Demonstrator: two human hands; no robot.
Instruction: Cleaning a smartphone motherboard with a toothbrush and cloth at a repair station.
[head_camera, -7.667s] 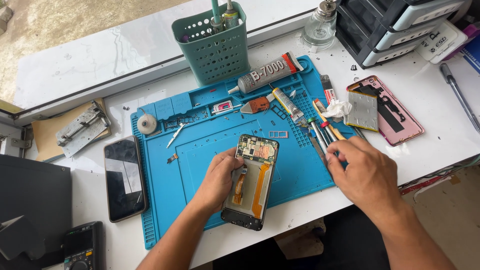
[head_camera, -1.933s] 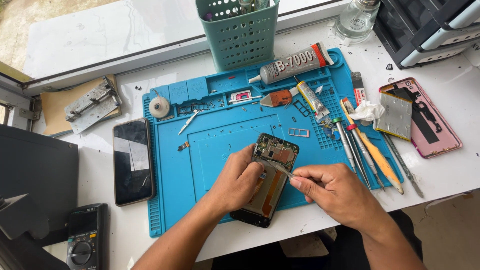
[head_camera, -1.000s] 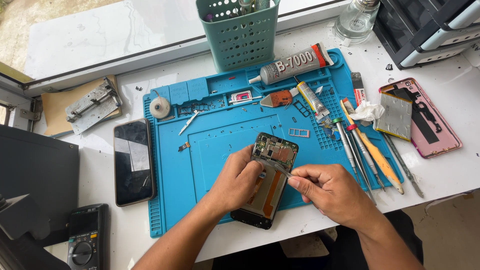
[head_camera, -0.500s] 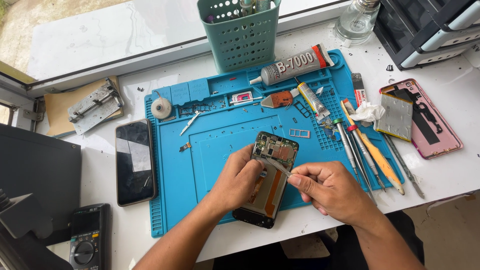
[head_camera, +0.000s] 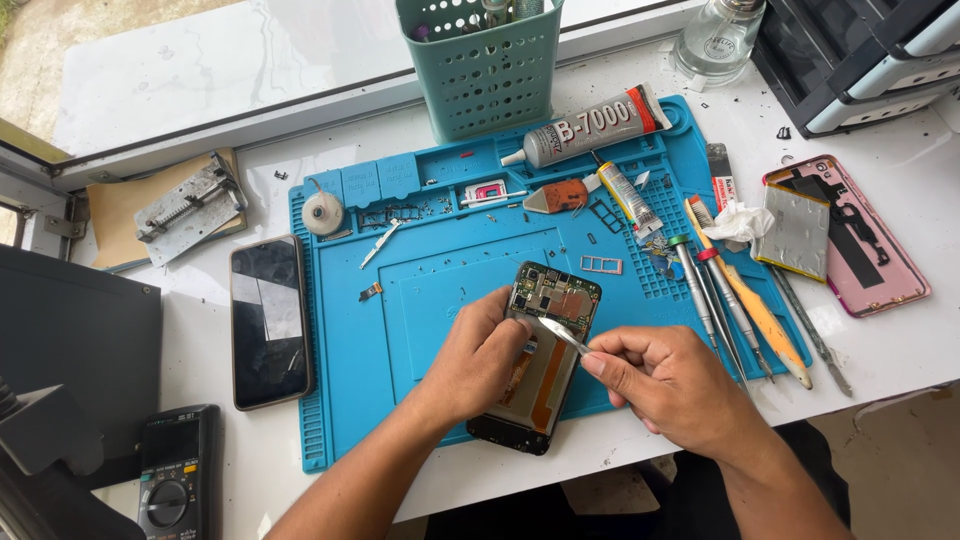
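An opened phone (head_camera: 545, 345) with its back off and circuit board showing lies tilted on the blue work mat (head_camera: 440, 280). My left hand (head_camera: 478, 352) rests on the phone's left side and pins it down with the fingers curled over its edge. My right hand (head_camera: 665, 385) pinches metal tweezers (head_camera: 562, 335), whose tip points at the phone's middle, just under the board.
Screwdrivers and a spudger (head_camera: 740, 305) lie on the mat's right. A glue tube (head_camera: 595, 122), a teal basket (head_camera: 482, 62), a pink phone shell with battery (head_camera: 840, 235), a black phone (head_camera: 268, 320), a multimeter (head_camera: 175, 470) and a metal clamp (head_camera: 190, 200) surround the mat.
My right hand came from the tool pile with tweezers and brought them to the phone. Over the last second the tip has stayed near the phone's middle; the left hand holds still.
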